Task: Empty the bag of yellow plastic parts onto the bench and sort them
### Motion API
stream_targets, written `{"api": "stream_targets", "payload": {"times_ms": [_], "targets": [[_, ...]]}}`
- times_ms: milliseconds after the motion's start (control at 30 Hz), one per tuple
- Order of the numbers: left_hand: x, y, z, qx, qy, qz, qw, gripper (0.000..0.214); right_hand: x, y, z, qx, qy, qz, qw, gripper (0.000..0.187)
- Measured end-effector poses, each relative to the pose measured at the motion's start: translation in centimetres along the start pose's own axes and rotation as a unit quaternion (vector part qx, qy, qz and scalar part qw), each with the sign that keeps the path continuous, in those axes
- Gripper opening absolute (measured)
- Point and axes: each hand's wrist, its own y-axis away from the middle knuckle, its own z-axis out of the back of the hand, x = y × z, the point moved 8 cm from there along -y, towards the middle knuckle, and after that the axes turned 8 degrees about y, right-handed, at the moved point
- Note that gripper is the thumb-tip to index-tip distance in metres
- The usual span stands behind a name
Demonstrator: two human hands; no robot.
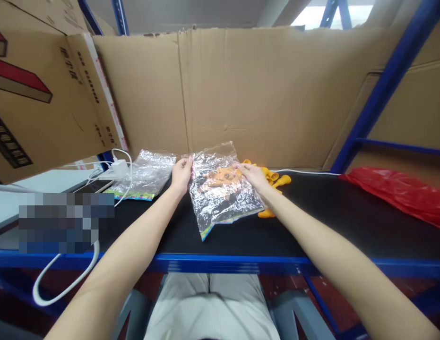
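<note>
A clear plastic bag (227,203) with a coloured strip along its lower edge is held up over the black tabletop. Orange balloons (225,175) show in or through its crinkled film; I cannot tell which. My left hand (182,174) pinches the bag's upper left edge between thumb and fingers. At the opposite side, my right hand (254,177) is closed on the bag's right edge, its fingertips close to the balloons. More loose yellow-orange balloons (283,181) lie beside and partly behind my right hand and wrist.
A stack of clear bags (149,170) lies left, near a white charger (119,168) and looping white cables (65,283). Red plastic (397,191) lies at right. A cardboard wall (276,99) stands behind; a blue rail (230,264) edges the table's front.
</note>
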Motion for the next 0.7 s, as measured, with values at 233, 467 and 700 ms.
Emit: {"api": "stream_targets", "payload": {"times_ms": [233, 467, 700], "targets": [[-0.2, 0.2, -0.2, 0.015, -0.019, 0.022, 0.999, 0.023, -1.0, 0.1, -0.6, 0.032, -0.073, -0.014, 0.997, 0.031], [0.2, 0.3, -1.0, 0.067, -0.046, 0.027, 0.996, 0.023, -2.0, -0.1, -0.1, -0.018, -0.077, -0.041, 0.996, 0.024], [0.2, 0.3, -0.9, 0.066, -0.046, 0.032, 0.996, 0.023, -1.9, 0.2, -0.4, -0.013, -0.136, -0.073, 0.988, 0.017]]}}
